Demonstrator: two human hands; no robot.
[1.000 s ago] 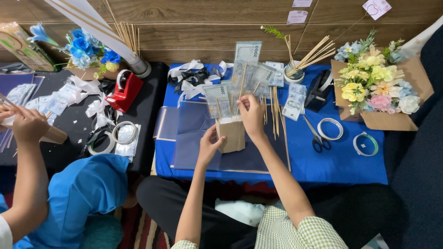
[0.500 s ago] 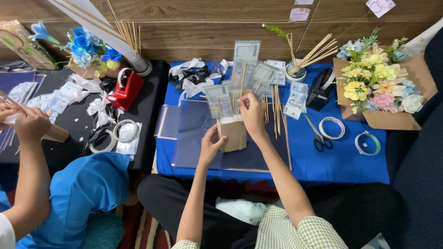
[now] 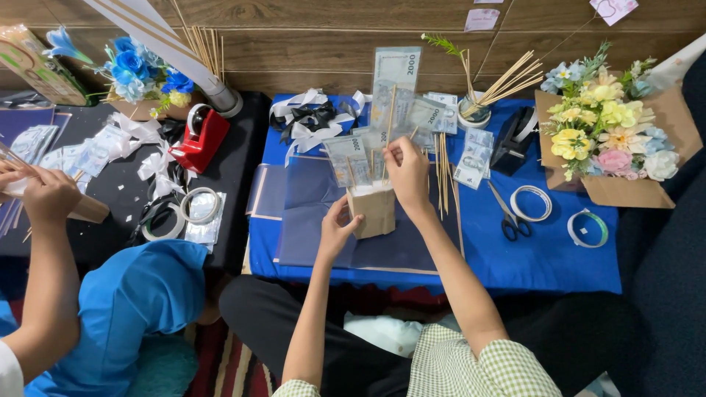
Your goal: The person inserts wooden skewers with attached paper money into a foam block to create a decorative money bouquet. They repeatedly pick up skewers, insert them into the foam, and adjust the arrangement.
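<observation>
My left hand (image 3: pixel 337 226) grips the side of a small brown paper-wrapped block (image 3: pixel 375 209) standing on dark blue paper (image 3: pixel 309 220). Several banknotes on thin wooden sticks (image 3: pixel 393 110) rise from the block's top like a fan. My right hand (image 3: pixel 407 167) pinches one of these sticks just above the block. Loose wooden sticks (image 3: pixel 442 169) lie right of my right hand, and a few more banknotes (image 3: pixel 474 156) rest beyond them on the blue table (image 3: pixel 559 257).
Scissors (image 3: pixel 509 217), two tape rolls (image 3: pixel 531 202), a black tape dispenser (image 3: pixel 512 140), a cup of sticks (image 3: pixel 478 109) and a boxed flower bouquet (image 3: pixel 610 140) stand right. Ribbons (image 3: pixel 305 117) lie behind. Left, another person's hand (image 3: pixel 45 197) works over a black table with a red dispenser (image 3: pixel 200 140).
My hands stay at the block and barely shift. The other person's hand at the left has moved slightly over the black table.
</observation>
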